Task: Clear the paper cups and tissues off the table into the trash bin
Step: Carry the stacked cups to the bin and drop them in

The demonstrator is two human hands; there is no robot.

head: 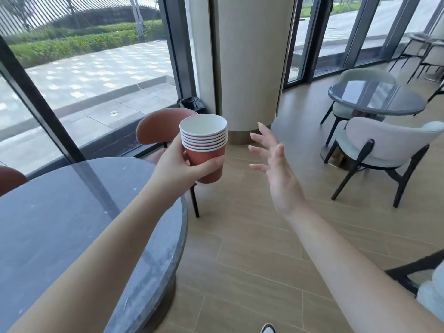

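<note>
Past right edge of round table (72, 212), over floor: left hand (177, 164) wraps stack of red paper cups (204, 150), upright. Right hand (276, 169) beside stack, fingers spread wide, holding nothing. Far left by column, black-lined trash bin (192, 104).

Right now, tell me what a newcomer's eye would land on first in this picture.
First, the stack of red paper cups, nested upright and gripped by the left hand in mid-air, just past the edge of the round dark table. Next, the right hand, fingers spread and holding nothing, beside the cups. Behind them, a black-lined trash bin sits on the floor by the window, next to the pale column.
</note>
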